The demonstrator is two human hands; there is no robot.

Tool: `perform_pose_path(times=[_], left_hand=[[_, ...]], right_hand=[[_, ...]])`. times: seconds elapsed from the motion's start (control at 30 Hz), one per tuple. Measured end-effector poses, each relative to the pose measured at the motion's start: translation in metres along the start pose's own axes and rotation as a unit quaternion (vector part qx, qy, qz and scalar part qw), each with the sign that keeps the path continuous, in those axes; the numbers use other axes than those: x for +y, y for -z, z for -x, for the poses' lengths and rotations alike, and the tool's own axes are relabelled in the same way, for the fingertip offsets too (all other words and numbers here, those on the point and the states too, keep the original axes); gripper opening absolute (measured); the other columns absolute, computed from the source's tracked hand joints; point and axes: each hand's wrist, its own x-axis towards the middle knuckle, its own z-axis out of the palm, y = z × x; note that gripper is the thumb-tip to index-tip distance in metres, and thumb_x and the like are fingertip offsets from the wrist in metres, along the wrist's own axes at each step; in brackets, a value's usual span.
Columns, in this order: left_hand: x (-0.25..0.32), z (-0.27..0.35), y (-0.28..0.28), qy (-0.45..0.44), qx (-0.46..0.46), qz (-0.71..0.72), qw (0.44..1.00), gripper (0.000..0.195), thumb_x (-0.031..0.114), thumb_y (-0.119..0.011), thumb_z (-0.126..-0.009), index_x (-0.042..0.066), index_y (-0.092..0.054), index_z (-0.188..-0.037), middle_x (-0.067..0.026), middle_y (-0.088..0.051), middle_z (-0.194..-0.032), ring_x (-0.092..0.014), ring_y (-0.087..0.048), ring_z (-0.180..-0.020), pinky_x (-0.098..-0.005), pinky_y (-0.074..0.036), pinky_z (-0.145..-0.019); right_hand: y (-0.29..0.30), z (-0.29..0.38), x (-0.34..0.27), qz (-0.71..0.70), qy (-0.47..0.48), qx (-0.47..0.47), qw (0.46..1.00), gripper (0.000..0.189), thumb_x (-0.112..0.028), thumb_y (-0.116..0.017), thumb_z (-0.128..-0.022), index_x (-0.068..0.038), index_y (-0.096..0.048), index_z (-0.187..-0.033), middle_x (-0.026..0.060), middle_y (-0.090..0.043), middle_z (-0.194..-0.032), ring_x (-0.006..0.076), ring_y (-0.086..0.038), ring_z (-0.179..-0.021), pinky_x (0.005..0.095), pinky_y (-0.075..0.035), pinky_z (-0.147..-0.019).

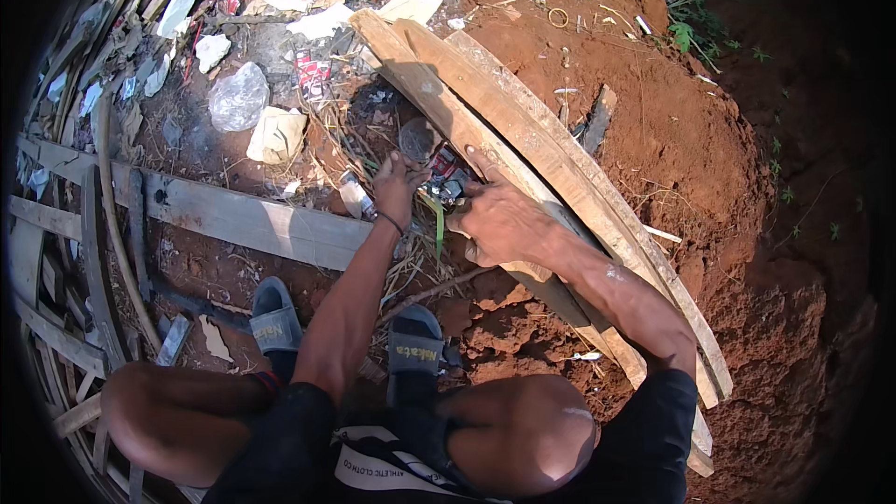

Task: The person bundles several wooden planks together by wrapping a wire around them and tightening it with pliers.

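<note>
My left hand (397, 189), with a dark band at its wrist, is over dry grass and litter left of the boards; whether it pinches something small is unclear. My right hand (497, 217) lies by the nearest wooden board (448, 112), its index finger extended along the board's left edge. Its other fingers are curled, and what may be under them is hidden. Between the hands are a red and dark crumpled packet (444, 162) and a clear plastic cup or lid (418, 138). Two more long boards (532, 133) lie alongside the first, running from upper left to lower right.
A grey plank (245, 224) crosses the ground at the left, near a heap of scrap wood (98, 259). Plastic bags (239, 96) and paper litter cover the upper left. A red earth bank (700, 175) rises at the right. My sandalled feet (416, 346) are close below the hands.
</note>
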Motion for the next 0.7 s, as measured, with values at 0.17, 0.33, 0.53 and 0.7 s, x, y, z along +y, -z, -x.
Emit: perform_pose_path(times=[0.17,0.33,0.53,0.7], left_hand=[[0.028,0.019,0.072,-0.106,0.093,-0.236,0.961,0.033,0.031,-0.045,-0.102,0.006,-0.052,-0.081,-0.0002,-0.049,-0.062,-0.011,-0.053,-0.051,-0.0251,-0.045,-0.048],[0.033,0.105,0.024,0.049,-0.11,-0.304,0.945,0.035,0.03,-0.046,-0.102,0.006,-0.055,-0.078,0.0021,-0.048,-0.056,-0.007,-0.044,-0.045,-0.0223,-0.036,-0.044],[0.024,0.206,-0.088,0.096,-0.502,-0.318,0.799,0.031,0.026,-0.052,-0.098,0.002,-0.062,-0.081,-0.0031,-0.058,-0.062,-0.01,-0.055,-0.056,-0.0283,-0.046,-0.053],[-0.031,0.214,-0.094,0.212,-0.561,-0.352,0.718,0.027,0.021,-0.053,-0.098,-0.003,-0.064,-0.099,-0.0068,-0.066,-0.075,-0.013,-0.064,-0.067,-0.0285,-0.052,-0.061]], right_hand=[[0.016,0.009,0.015,-0.048,-0.016,0.082,0.995,0.034,-0.027,-0.063,-0.057,-0.014,-0.074,-0.086,0.0139,-0.056,-0.051,0.0301,-0.065,-0.07,0.0507,-0.007,-0.119],[-0.011,0.03,0.045,-0.021,-0.027,0.182,0.983,0.034,-0.029,-0.061,-0.058,-0.015,-0.074,-0.085,0.013,-0.059,-0.054,0.029,-0.066,-0.075,0.0542,-0.006,-0.119],[-0.043,0.002,-0.011,0.049,-0.064,-0.002,0.997,0.021,-0.021,-0.06,-0.072,-0.007,-0.071,-0.083,0.0111,-0.058,-0.067,0.0262,-0.056,-0.074,0.0537,-0.027,-0.108],[-0.053,0.029,-0.037,-0.134,0.026,0.207,0.969,0.024,-0.027,-0.062,-0.082,-0.008,-0.07,-0.094,0.0127,-0.063,-0.084,0.0258,-0.059,-0.086,0.0462,-0.04,-0.097]])
